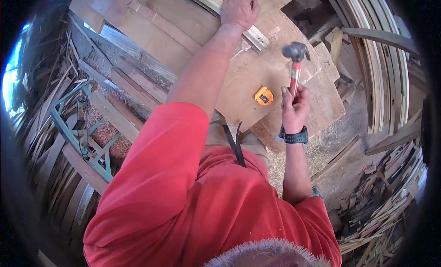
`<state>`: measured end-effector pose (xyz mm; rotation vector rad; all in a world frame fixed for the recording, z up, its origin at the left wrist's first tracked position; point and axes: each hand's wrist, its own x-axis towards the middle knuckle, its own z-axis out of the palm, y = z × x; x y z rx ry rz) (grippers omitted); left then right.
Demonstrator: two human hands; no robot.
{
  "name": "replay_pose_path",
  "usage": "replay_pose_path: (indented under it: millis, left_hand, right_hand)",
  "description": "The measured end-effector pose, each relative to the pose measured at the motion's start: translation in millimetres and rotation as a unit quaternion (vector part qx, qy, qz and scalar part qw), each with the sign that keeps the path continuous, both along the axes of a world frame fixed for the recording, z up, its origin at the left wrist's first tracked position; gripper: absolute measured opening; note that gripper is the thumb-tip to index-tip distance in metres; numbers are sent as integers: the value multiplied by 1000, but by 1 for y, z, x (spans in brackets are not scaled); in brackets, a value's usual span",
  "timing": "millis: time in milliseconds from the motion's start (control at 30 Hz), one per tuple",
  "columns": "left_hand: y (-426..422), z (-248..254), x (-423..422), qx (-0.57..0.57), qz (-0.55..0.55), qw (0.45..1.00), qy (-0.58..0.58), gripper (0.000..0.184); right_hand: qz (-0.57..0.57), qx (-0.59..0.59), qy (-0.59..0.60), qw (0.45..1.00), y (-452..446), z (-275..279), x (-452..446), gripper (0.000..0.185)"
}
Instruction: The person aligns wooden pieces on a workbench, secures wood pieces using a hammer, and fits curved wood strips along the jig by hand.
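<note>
While the left hand (239, 11) lies over the pale wooden strip (257, 39) at the far side of the work surface (239, 95), the right hand (295, 106) holds the hammer (295, 67) by its red handle. The left fingers are bent downward, their tips hidden, so whether they close around the strip cannot be told. The right thumb and fingers are closed around the lower handle, with the dark head raised at the far end, to the right of the strip's near end. A dark watch (295, 136) circles the right wrist. The orange tape measure (263, 96) lies on the boards between the two arms, just left of the right hand and apart from it. Long curved wooden pieces (386, 69) stand at far right; scrap wood (390, 207) is heaped at near right. A green metal frame (69, 131) stands at left, beside reddish shavings (104, 124).
</note>
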<state>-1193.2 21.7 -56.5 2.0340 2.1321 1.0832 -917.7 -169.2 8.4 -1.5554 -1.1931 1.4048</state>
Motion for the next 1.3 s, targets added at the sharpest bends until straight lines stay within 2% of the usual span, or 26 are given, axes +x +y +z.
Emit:
replay_pose_path:
  millis: [67, 133, 200, 267, 333, 433, 467, 533, 633, 767, 867, 900, 1000, 1067, 1200, 1300]
  left_hand:
    - [2, -5, -2, -3, 6, 1000, 1, 16]
    - [3, -4, 0, -6, 9, 1000, 2, 16]
    - [1, -3, 0, -5, 11, 1000, 1, 17]
    - [0, -3, 0, -5, 13, 1000, 2, 17]
    - [0, -2, 0, -1, 15, 1000, 4, 17]
    - [2, -1, 0, -11, 13, 1000, 5, 17]
    - [2, -1, 0, -13, 12, 1000, 4, 17]
    - [1, -1, -1, -16, 13, 1000, 4, 17]
    - [2, 0, 1, -26, 16, 1000, 8, 17]
    - [-1, 6, 0, -35, 12, 999, 2, 16]
    - [1, 1, 0, -41, 14, 999, 0, 16]
    - [1, 0, 0, -33, 16, 999, 3, 16]
    - [1, 1, -1, -35, 12, 999, -1, 16]
    - [-5, 6, 3, -42, 17, 999, -9, 15]
    - [0, 2, -1, -28, 16, 999, -12, 15]
    - [0, 1, 0, -20, 17, 1000, -16, 15]
  right_hand:
    - [-9, 28, -46, 999, 9, -6, -10, 25]
    - [0, 124, -35, 992, 18, -1, -20, 29]
    - [19, 85, 3, 996, 20, 1, -18, 35]
    - [56, -32, 49, 997, 24, 5, -21, 38]
    - [73, -32, -37, 996, 28, 8, -28, 46]
    - [96, 91, -184, 974, 33, 12, -38, 62]
    - [97, 90, -184, 974, 34, 13, -39, 62]
    - [127, 163, -219, 953, 37, 11, -40, 60]
    - [155, 185, -236, 941, 40, 10, -41, 61]
    - [162, 141, -235, 948, 45, 25, -40, 60]
    - [110, 165, -223, 954, 38, 33, -41, 56]
    - [63, 221, -172, 958, 34, 32, -43, 56]
    - [150, 344, -315, 872, 39, 27, -44, 56]
    - [186, 131, -284, 932, 45, 14, -50, 52]
    - [88, 256, -236, 933, 54, 17, -54, 53]
    - [46, 266, -180, 946, 42, 38, -51, 52]
